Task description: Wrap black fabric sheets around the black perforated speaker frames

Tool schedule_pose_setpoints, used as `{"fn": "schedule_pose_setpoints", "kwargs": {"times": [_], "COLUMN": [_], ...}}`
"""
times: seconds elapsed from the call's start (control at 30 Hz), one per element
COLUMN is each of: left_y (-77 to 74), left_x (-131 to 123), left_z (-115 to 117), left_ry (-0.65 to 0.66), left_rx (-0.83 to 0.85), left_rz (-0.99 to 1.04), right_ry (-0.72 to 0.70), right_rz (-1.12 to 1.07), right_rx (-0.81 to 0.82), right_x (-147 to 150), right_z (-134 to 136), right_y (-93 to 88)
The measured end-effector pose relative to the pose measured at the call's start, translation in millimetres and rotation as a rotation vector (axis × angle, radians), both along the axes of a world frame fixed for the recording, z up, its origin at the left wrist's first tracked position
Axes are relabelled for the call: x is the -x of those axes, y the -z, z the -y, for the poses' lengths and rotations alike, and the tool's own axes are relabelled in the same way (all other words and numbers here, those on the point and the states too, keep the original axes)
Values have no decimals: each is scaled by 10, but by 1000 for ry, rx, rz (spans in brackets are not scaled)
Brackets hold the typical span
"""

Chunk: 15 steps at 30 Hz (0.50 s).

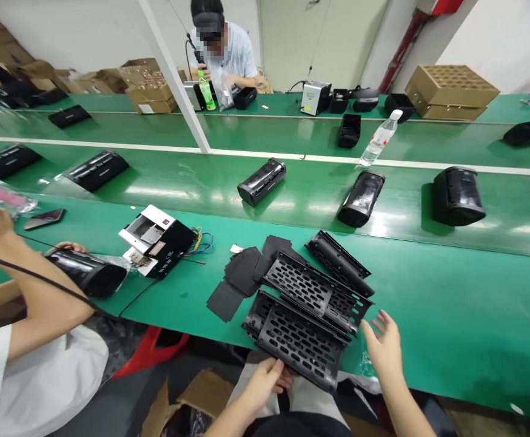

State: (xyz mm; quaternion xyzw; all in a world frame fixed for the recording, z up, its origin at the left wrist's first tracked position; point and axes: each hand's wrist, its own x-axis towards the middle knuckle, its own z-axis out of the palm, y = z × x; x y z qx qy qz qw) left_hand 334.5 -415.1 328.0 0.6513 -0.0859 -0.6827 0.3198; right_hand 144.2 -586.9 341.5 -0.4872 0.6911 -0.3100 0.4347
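The left hand [265,385] is gripping the near edge of a black perforated plastic speaker grille [299,345], with the thumb on top and the fingers curling under it. The right hand [385,351] is hanging open just beyond the grille's right end, its fingers spreading apart and touching nothing visible. Straight ahead of the hands, a second perforated grille [317,291] is lying against the first, and a narrower black grille section [338,262] is sitting just past it. Left of these, black foam pads [242,273] are overlapping on the green workbench [429,346]. Farther left of the hands, a co-worker's fingers [67,247] are resting on a black cylindrical speaker body [85,273], near an opened electronics unit [156,240] trailing coloured wires [202,243]. Beyond the hands, a row of black cylindrical speakers [360,198] is lying on the next green bench [310,209].
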Motion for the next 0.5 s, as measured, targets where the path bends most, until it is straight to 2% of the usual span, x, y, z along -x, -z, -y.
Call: {"fn": "schedule_pose_setpoints", "kwargs": {"times": [0.03,0.1,0.13,0.2,0.23,0.3,0.37,0.43,0.5], "left_y": [-79,-330,-493,-849,-1016,-1259,-1328,-1225,-1022], "left_x": [-42,-170,-258,-470,-585,-805,-978,-1083,-1120], "left_z": [7,37,67,182,270,503,769,1002,1138], "left_ry": [76,207,253,483,509,402,179,-40,-163], "left_rx": [17,81,110,185,212,237,311,364,387], "left_rz": [55,105,99,62,-4,23,277,510,652], "right_ry": [-43,-247,-389,-656,-744,-825,-836,-839,-842], "right_rz": [-117,-294,-334,-411,-466,-583,-655,-676,-679], "right_rx": [161,470,573,690,723,761,785,812,838], "right_x": [-38,-173,-263,-452,-535,-648,-683,-663,-628], "right_z": [-75,-239,-320,-455,-504,-561,-571,-553,-528], "right_y": [-76,-229,-291,-362,-368,-326,-243,-161,-106]}}
